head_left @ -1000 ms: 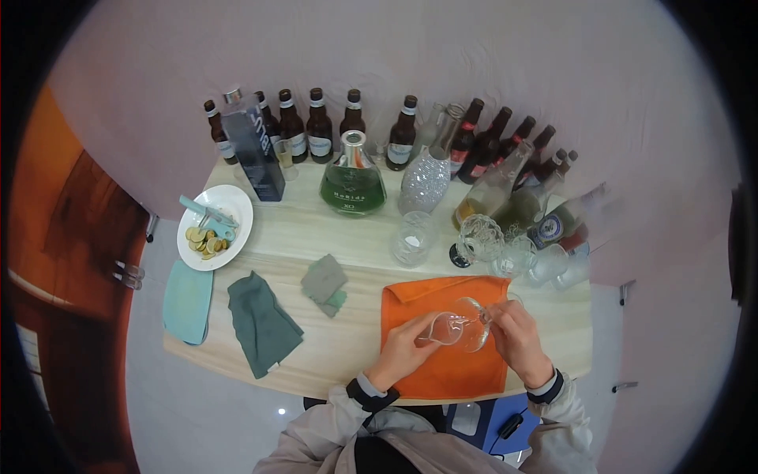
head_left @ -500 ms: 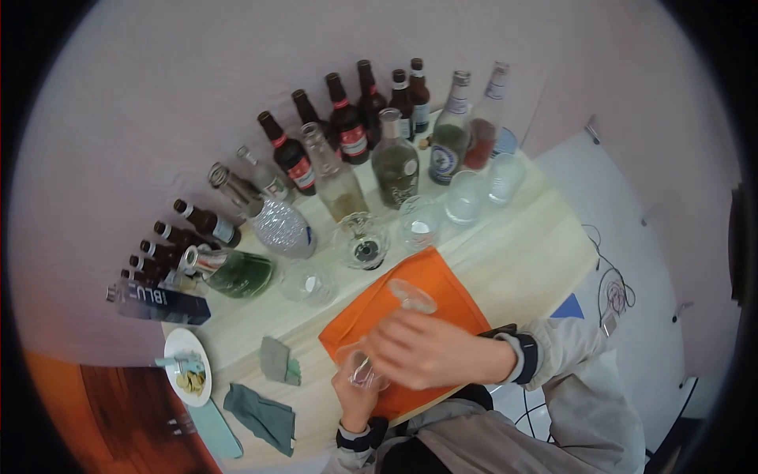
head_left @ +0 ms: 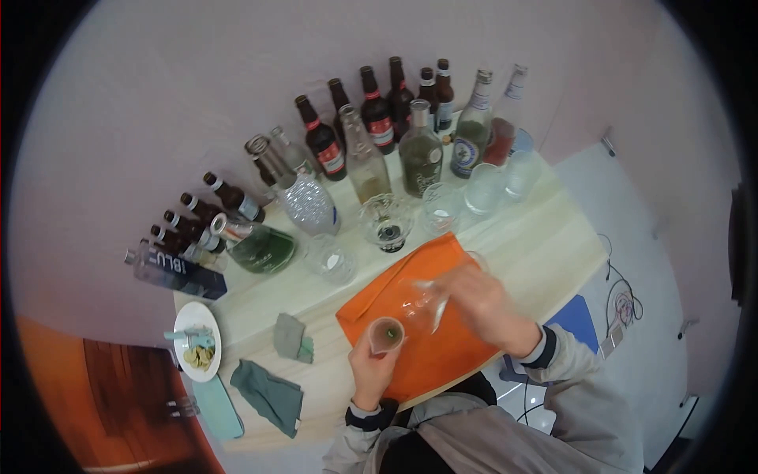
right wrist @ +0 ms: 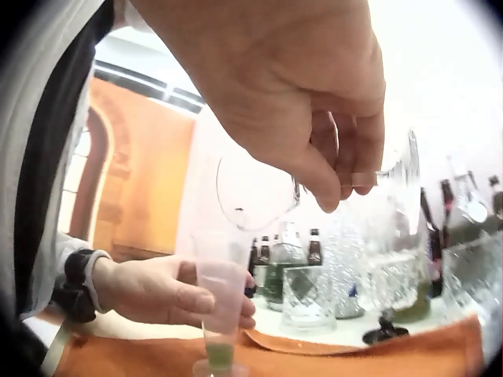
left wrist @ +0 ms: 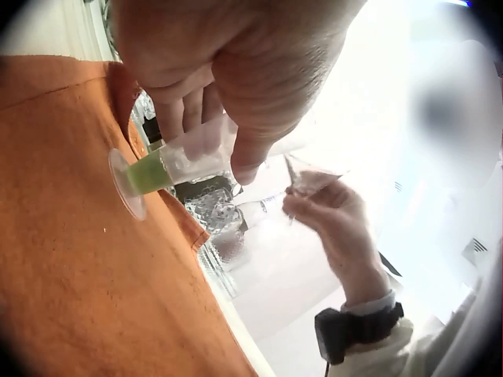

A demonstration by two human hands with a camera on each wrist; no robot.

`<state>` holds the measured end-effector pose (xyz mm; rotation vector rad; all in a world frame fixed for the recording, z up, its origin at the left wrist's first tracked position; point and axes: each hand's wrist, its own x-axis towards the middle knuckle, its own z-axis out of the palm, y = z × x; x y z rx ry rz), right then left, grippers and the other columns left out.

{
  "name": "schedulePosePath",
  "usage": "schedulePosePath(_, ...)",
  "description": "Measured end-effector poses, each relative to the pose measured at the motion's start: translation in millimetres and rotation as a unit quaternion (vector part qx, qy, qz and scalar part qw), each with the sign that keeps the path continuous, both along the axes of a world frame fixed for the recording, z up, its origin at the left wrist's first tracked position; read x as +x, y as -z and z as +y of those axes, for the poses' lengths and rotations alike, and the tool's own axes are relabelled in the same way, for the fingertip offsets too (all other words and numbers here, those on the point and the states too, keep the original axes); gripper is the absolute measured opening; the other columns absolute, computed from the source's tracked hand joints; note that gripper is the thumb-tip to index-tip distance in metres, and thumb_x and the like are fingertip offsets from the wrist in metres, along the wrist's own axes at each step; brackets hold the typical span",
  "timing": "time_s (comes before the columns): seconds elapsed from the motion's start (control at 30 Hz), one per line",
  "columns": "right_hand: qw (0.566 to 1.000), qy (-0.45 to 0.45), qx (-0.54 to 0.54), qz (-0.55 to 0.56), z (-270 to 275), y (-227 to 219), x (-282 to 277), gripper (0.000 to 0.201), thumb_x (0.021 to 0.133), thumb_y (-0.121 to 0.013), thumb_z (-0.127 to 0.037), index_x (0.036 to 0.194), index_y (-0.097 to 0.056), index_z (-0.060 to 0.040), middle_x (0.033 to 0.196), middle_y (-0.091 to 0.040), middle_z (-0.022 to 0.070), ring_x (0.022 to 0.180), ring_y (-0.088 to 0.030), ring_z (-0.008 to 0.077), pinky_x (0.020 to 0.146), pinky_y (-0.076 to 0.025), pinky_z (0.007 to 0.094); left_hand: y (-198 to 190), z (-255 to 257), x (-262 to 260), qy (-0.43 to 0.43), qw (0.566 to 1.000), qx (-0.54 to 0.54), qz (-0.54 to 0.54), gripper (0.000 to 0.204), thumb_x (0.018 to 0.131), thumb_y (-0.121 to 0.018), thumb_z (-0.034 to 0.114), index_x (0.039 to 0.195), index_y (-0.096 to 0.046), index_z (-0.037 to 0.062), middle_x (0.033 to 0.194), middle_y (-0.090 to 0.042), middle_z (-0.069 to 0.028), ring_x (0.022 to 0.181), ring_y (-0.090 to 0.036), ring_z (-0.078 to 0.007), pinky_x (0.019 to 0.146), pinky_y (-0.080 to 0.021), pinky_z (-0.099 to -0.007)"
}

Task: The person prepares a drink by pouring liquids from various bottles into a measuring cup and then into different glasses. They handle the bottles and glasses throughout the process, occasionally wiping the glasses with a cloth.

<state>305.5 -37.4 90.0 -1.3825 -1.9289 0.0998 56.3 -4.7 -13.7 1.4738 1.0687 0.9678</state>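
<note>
My left hand [head_left: 371, 375] grips a tall translucent plastic cup [head_left: 387, 336], whose mouth faces up in the head view. Green colour fills the lower end of this cup [left wrist: 181, 161], just over its flat round foot, which is close to the orange cloth [head_left: 418, 363]. With thumb and fingertips, my right hand [head_left: 482, 304] pinches the stem of a clear stemmed glass [head_left: 424, 304]. That glass [right wrist: 255, 196] lies on its side in the air, its bowl toward the cup and above it. Motion blurs the right hand in the head view.
Cut-glass tumblers [head_left: 330, 259], a black-footed glass [head_left: 387, 225] and a silver glittery bottle [head_left: 310, 204] stand beyond the cloth. Brown beer bottles [head_left: 324, 150] line the back. Left lie a plate [head_left: 212, 316] of sliced fruit, a teal cloth [head_left: 268, 395] and a grey cloth [head_left: 290, 336].
Both hands were on the stemmed glass; now my left hand holds the plastic cup and my right hand alone has the glass, moved up and right. The head view has turned right.
</note>
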Motion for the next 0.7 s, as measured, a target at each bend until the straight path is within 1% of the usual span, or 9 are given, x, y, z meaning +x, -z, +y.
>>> schedulePosePath(0.07,0.993,0.111,-0.027,0.036,-9,28,6,0.034,0.079,-0.064,0.007,0.111,-0.068,-0.0014,0.104,-0.070,0.0152,0.095,-0.068,0.0365,0.083,-0.055,0.0441,-1,1,2,0.025,1.000,0.016,-0.007,0.035,0.089,-0.080,-0.001,0.122,-0.066,-0.0030,0.107,-0.074,-0.0074,0.098,-0.071,-0.0145,0.089,-0.057,-0.0296)
schedulePosePath(0.17,0.982,0.170,-0.081,0.015,-20,51,8,0.025,0.084,-0.060,0.001,0.108,-0.067,-0.0014,0.098,-0.068,0.0153,0.097,-0.064,0.0343,0.084,-0.052,0.0453,-7,3,1,0.039,0.998,0.040,0.003,0.043,0.088,-0.081,0.000,0.126,-0.063,-0.0037,0.110,-0.074,-0.0092,0.103,-0.071,-0.0162,0.093,-0.056,-0.0305)
schedulePosePath(0.27,0.983,0.146,-0.077,-0.082,-26,64,9,0.024,0.082,-0.060,0.002,0.105,-0.066,-0.0011,0.095,-0.067,0.0156,0.094,-0.063,0.0368,0.080,-0.050,0.0478,-19,3,1,0.038,0.998,0.051,-0.001,0.053,0.086,-0.084,0.003,0.133,-0.059,-0.0043,0.115,-0.073,-0.0121,0.110,-0.070,-0.0193,0.097,-0.055,-0.0322)
schedulePosePath(0.43,0.985,0.137,-0.097,-0.038,-46,64,13,0.022,0.080,-0.062,0.002,0.100,-0.070,-0.0025,0.095,-0.068,0.0146,0.096,-0.063,0.0387,0.082,-0.050,0.0471,-7,-5,-16,-0.039,0.993,0.110,0.017,0.060,0.085,-0.086,0.007,0.137,-0.057,-0.0037,0.122,-0.072,-0.0150,0.114,-0.071,-0.0227,0.099,-0.056,-0.0350)
schedulePosePath(0.5,0.972,0.211,-0.081,-0.062,-58,71,20,0.026,0.081,-0.067,0.008,0.105,-0.072,-0.0020,0.098,-0.073,0.0151,0.094,-0.071,0.0313,0.084,-0.056,0.0414,-3,-14,-35,-0.062,0.989,0.125,0.049,0.060,0.086,-0.085,0.008,0.137,-0.057,-0.0030,0.123,-0.072,-0.0154,0.114,-0.071,-0.0234,0.099,-0.056,-0.0354)
schedulePosePath(0.53,0.975,0.199,-0.080,-0.062,-63,70,14,0.026,0.081,-0.067,0.008,0.105,-0.072,-0.0020,0.098,-0.073,0.0151,0.094,-0.071,0.0313,0.084,-0.056,0.0414,-2,-21,-47,-0.026,0.993,0.100,0.062,0.059,0.086,-0.085,0.009,0.137,-0.058,-0.0021,0.124,-0.072,-0.0156,0.115,-0.071,-0.0232,0.100,-0.056,-0.0353)
schedulePosePath(0.6,0.945,0.273,-0.144,0.110,-76,66,3,0.019,0.086,-0.068,0.009,0.103,-0.070,0.0010,0.095,-0.074,0.0134,0.089,-0.074,0.0226,0.081,-0.058,0.0347,-15,-32,-64,0.051,0.996,-0.016,0.074,0.057,0.087,-0.085,0.013,0.137,-0.060,-0.0001,0.124,-0.072,-0.0154,0.117,-0.070,-0.0227,0.101,-0.056,-0.0352)
schedulePosePath(0.63,0.945,0.268,-0.148,0.112,-81,66,-6,0.019,0.086,-0.068,0.009,0.103,-0.070,0.0010,0.095,-0.074,0.0134,0.089,-0.074,0.0226,0.081,-0.058,0.0347,-18,-37,-69,0.046,0.996,-0.019,0.078,0.057,0.087,-0.085,0.013,0.137,-0.060,-0.0001,0.124,-0.072,-0.0154,0.117,-0.070,-0.0227,0.101,-0.056,-0.0352)
schedulePosePath(0.7,0.866,0.205,-0.233,0.393,-94,67,-36,0.012,0.101,-0.060,-0.007,0.100,-0.069,0.0000,0.094,-0.072,0.0135,0.084,-0.071,0.0255,0.076,-0.059,0.0373,-22,-52,-71,0.122,0.992,-0.030,0.031,0.058,0.088,-0.084,0.017,0.138,-0.059,-0.0001,0.127,-0.071,-0.0182,0.121,-0.068,-0.0309,0.100,-0.054,-0.0383)
